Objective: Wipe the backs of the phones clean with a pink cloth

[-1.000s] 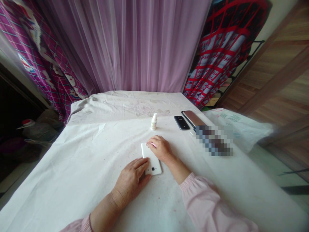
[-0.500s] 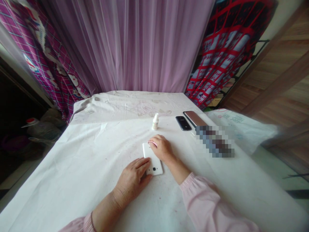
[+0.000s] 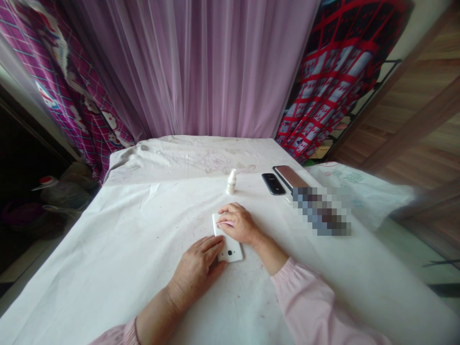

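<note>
A white phone (image 3: 235, 254) lies back up on the cloth-covered table, its camera end towards me. My left hand (image 3: 199, 261) grips its left edge near the camera end, fingers on top and thumb at the near edge. Over the far half of the phone, my right hand (image 3: 239, 223) is closed on a thin pink cloth (image 3: 226, 223), pressed against the phone's back. Most of this cloth is hidden under the fingers. Just beyond the hands stands a small white spray bottle (image 3: 231, 183), upright.
At the right lie a dark phone (image 3: 273, 184) and a pinkish phone (image 3: 290, 177), beside a pixelated patch. A plastic bag (image 3: 373, 191) rests at the table's right edge. White cloth (image 3: 118, 239) covers the table. Curtains (image 3: 223, 67) hang behind it.
My right hand has shifted slightly on the phone's back, and the pink cloth shows lower and a little further left. The left hand stays in place on the phone.
</note>
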Tool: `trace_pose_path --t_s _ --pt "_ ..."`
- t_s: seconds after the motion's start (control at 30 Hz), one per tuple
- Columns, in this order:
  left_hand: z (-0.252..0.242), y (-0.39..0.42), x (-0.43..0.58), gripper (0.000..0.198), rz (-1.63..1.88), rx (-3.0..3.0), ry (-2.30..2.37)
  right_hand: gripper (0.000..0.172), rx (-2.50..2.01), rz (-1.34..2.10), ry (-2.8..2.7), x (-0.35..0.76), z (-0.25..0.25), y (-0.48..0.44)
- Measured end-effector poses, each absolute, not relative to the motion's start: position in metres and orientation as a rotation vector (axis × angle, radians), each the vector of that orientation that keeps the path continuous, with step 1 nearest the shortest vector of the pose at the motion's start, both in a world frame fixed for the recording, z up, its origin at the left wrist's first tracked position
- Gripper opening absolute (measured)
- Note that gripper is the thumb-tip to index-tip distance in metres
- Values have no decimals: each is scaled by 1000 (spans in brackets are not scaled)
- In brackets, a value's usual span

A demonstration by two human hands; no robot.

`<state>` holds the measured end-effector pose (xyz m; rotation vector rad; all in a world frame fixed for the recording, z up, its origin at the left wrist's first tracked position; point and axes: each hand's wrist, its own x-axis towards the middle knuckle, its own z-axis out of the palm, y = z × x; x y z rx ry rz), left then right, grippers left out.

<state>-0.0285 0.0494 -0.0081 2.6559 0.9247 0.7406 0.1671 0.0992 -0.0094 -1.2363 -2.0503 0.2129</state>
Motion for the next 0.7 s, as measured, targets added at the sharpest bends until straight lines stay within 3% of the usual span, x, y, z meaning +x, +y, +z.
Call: trace_pose_path --t_s 0.7 --pt "-6 49 -28 34 744 2673 923 11 -1572 223 -1911 153 -14 109"
